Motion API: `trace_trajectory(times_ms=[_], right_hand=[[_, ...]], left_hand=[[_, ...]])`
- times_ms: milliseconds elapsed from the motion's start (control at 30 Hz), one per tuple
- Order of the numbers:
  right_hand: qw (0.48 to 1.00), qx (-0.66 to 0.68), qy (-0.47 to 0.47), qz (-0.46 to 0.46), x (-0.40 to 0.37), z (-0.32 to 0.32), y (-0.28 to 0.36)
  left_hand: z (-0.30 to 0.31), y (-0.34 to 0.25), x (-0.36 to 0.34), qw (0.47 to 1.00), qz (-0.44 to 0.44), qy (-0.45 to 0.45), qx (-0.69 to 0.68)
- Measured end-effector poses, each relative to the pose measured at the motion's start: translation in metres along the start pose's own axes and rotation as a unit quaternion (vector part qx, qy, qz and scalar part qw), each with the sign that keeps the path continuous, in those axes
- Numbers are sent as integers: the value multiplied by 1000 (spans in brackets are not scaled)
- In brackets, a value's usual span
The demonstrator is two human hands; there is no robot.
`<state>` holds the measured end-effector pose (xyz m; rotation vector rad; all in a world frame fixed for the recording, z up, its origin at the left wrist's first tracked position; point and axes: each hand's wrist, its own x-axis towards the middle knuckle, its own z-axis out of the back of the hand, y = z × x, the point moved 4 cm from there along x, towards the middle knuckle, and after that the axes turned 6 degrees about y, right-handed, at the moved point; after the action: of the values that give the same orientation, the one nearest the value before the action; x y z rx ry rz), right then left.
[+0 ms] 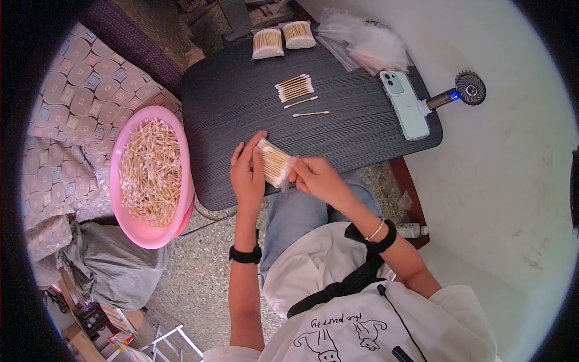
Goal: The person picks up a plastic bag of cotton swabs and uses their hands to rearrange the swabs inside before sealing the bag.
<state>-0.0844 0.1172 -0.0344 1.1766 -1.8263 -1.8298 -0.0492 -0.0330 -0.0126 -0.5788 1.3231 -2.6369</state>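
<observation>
A clear plastic bag of cotton swabs (275, 165) is between my two hands at the near edge of the dark table (223, 96). My left hand (248, 172) holds its left side, fingers wrapped against the swabs. At the bag's right edge, my right hand (316, 179) pinches the plastic. Beyond them on the table lies a small row of loose swabs (294, 88), with two single swabs (310, 113) nearer to me. Two filled swab packs (268, 44) rest at the far edge.
A pink basin (116, 199) full of loose swabs stands left of the table. Empty clear bags (377, 48) lie at the far right corner, with a white phone (407, 108) and a small fan (470, 88) nearer. A white wall borders the right side.
</observation>
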Motion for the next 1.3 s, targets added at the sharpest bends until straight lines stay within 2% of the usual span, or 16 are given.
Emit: trace_trajectory(times_ms=[133, 333, 433, 533, 733, 833, 933, 1033, 1133, 1233, 1300], right_hand=[[998, 53, 29, -24, -9, 4, 4], [994, 112, 8, -14, -7, 3, 5], [994, 104, -25, -21, -4, 1, 0], [998, 29, -53, 22, 3, 4, -4], [986, -132, -85, 59, -1, 8, 5], [987, -118, -86, 64, -6, 10, 5], [988, -39, -134, 70, -11, 11, 6], [987, 12, -114, 115, -11, 13, 14], [984, 1, -65, 167, -3, 17, 13], [988, -33, -41, 144, -3, 19, 18], [977, -66, -50, 195, -3, 20, 25]], left_hand=[[-1, -1, 0, 1000, -1, -5, 15], [-1, 0, -1, 1000, -11, -11, 18], [1, -3, -1, 1000, -15, -9, 14], [2, -3, 0, 999, 22, 25, -7], [1, 5, 0, 996, 32, -9, -77], [-4, 15, -3, 990, 59, -24, -129], [-4, 15, -4, 986, 48, -24, -158], [2, 1, -5, 995, -11, 7, -104], [3, -5, -4, 988, -18, -7, -155], [6, -5, -2, 985, -15, 29, -171], [3, -4, -3, 973, 22, 47, -225]])
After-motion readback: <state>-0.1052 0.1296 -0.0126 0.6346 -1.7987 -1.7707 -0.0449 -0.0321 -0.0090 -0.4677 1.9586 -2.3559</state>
